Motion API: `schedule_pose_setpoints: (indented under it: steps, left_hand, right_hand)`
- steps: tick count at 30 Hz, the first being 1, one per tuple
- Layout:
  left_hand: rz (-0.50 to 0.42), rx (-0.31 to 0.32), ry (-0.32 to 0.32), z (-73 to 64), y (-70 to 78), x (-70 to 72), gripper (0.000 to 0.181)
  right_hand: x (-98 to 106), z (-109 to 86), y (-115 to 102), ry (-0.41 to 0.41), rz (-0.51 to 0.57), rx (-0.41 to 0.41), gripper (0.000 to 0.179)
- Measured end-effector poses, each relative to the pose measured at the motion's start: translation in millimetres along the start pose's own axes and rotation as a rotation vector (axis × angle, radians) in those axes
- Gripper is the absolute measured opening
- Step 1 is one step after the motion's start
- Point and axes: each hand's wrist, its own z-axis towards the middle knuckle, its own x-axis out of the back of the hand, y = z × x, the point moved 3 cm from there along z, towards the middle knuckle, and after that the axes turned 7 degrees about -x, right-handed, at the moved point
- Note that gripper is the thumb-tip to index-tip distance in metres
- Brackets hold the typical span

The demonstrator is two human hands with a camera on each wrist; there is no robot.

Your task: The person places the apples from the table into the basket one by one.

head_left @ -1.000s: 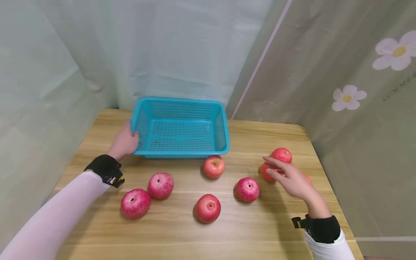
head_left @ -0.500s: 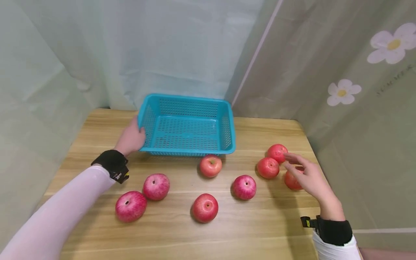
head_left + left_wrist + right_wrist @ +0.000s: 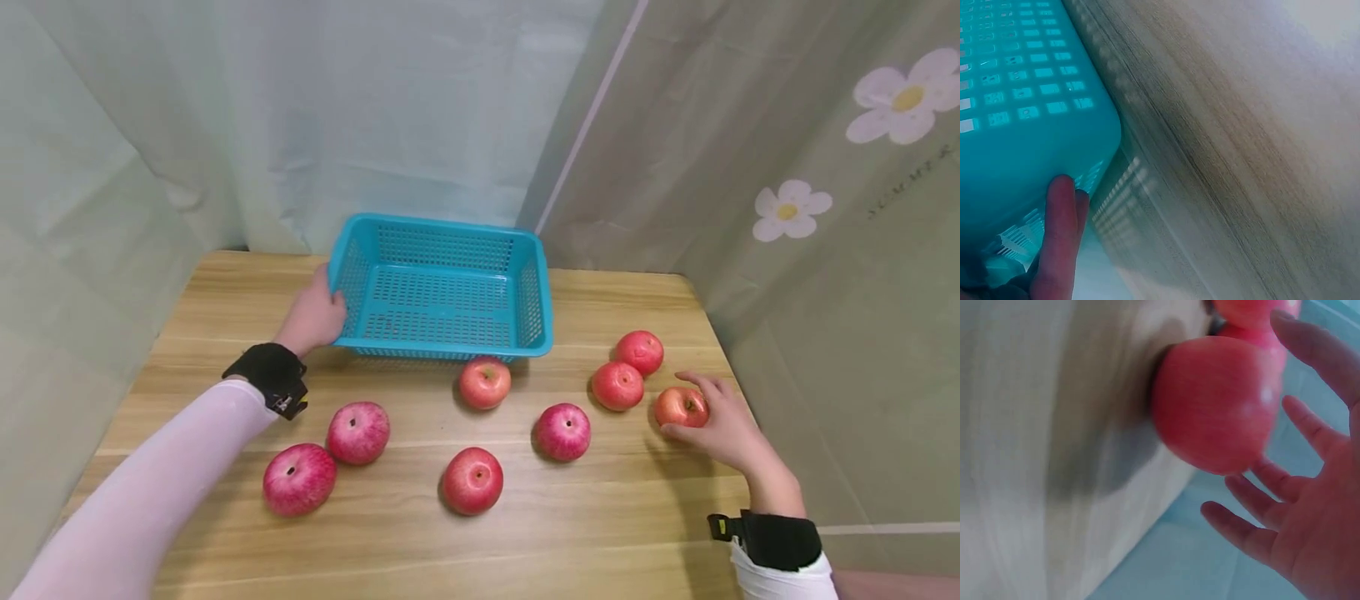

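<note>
Head view: left hand (image 3: 312, 317) is gripping the basket (image 3: 442, 348); right hand (image 3: 726, 425), fingers spread around an apple (image 3: 678, 408), is apparently preparing to grasp, needing inward curling.

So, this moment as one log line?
left hand: holds blue basket; right hand: fingers spread beside rightmost apple; other apples: on table
</note>
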Motion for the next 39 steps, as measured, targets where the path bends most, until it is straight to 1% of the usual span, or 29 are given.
schedule_pose_setpoints:
  steps: [4,7,12,18,25,33,39]
  left_hand:
    - [-0.012,0.013,-0.011,-0.8,1.3,-0.1,0.060]
    - [-0.010,0.015,-0.015,-1.0,2.2,0.5,0.059]
    - [-0.006,0.013,-0.015,-0.6,0.9,-0.9,0.059]
    - [0.002,0.019,-0.018,-2.4,1.4,-1.8,0.060]
    - [0.000,0.032,-0.028,-3.8,1.2,-0.6,0.061]
    - [-0.008,0.056,-0.056,-3.3,0.7,0.6,0.059]
    - [-0.011,0.046,-0.046,-2.1,0.8,1.2,0.058]
  right_hand:
    - [-9,3.9,4,-0.030,0.004,-0.003,0.087]
    - [-14,7.3,6,-0.051,0.019,-0.021,0.088]
    - [-21,12.7,9,-0.060,0.020,-0.051,0.089]
    - [-28,16.1,12,-0.065,0.032,-0.075,0.079]
    - [-34,19.1,11,-0.027,0.028,-0.099,0.067]
    - [-36,17.9,9,-0.009,0.031,-0.125,0.066]
    - [-35,16.2,8,0.003,0.030,-0.128,0.066]
